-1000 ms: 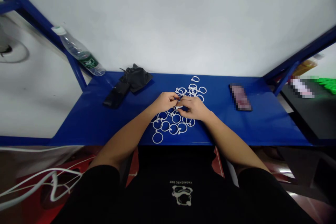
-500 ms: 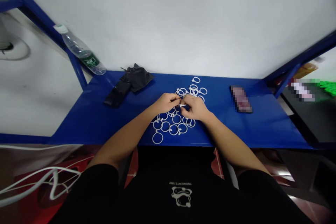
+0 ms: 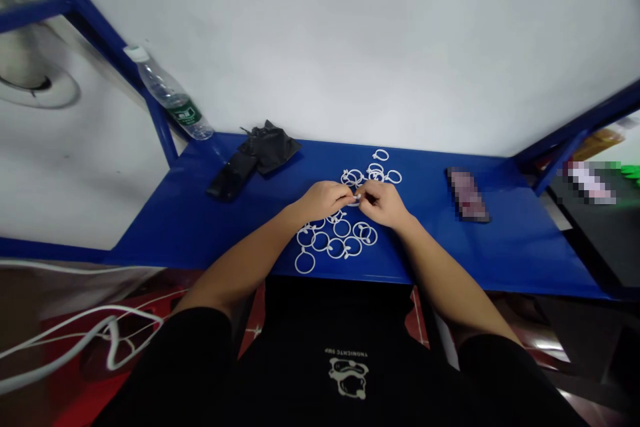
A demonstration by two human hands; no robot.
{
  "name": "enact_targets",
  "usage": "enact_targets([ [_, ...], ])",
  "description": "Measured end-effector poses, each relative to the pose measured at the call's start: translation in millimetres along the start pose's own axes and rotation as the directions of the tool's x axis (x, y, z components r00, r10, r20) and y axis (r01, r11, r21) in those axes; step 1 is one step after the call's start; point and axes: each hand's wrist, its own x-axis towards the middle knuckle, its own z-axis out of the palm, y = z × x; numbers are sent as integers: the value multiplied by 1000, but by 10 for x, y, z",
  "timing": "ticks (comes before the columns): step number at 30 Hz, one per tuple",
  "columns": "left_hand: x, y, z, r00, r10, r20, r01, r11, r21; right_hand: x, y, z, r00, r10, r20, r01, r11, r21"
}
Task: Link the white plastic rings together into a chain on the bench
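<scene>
My left hand (image 3: 324, 200) and my right hand (image 3: 384, 203) meet fingertip to fingertip over the blue table (image 3: 165, 230). Both pinch the same small white plastic ring (image 3: 356, 198) between thumb and fingers. Below the hands, several white rings (image 3: 333, 243) lie in a linked cluster near the front edge, with one ring (image 3: 305, 261) at its lower left. A second group of loose white rings (image 3: 373, 173) lies just beyond my hands, toward the wall.
A plastic water bottle (image 3: 173, 97) leans at the back left corner. A dark phone (image 3: 232, 175) and a black pouch (image 3: 270, 145) lie left of the rings. Another blurred phone-like object (image 3: 468, 195) rests on the right. White cables (image 3: 75, 340) trail on the floor at lower left.
My hands stay together on the ring, with the fingers shifting slightly. The camera has tilted a little, so the table and bottle sit further right and lower in the frame.
</scene>
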Motion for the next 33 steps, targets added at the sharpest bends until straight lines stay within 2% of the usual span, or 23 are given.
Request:
enact_targets([
  [7,16,16,31,998,68,-6,-67,995,75,-5,18,31,1000,5,19,-5,1000,-18],
  [13,24,50,10,999,16,28,-18,997,73,-4,52,36,1000,24,4,-24,1000,12],
  [16,33,41,-97,999,-48,17,46,996,73,-11,44,33,998,33,-56,-35,999,-31],
  [19,25,1,-311,989,-149,-15,150,984,98,-15,48,10,986,66,-154,-81,992,-95],
  [22,-9,-55,-563,937,-348,-9,346,928,139,-4,86,-31,963,128,-237,-163,978,-133],
  [26,-54,-91,-786,826,-541,157,515,839,177,21,134,-80,934,200,-296,-244,963,-119],
  [29,-78,-103,-840,752,-582,309,538,813,222,26,127,-84,929,223,-294,-262,960,-97],
  [31,-105,-146,-839,708,-584,396,528,811,253,22,104,-66,943,216,-254,-248,963,-102],
  [33,-144,-226,-814,704,-557,441,495,830,257,16,78,-38,961,200,-193,-222,970,-101],
])
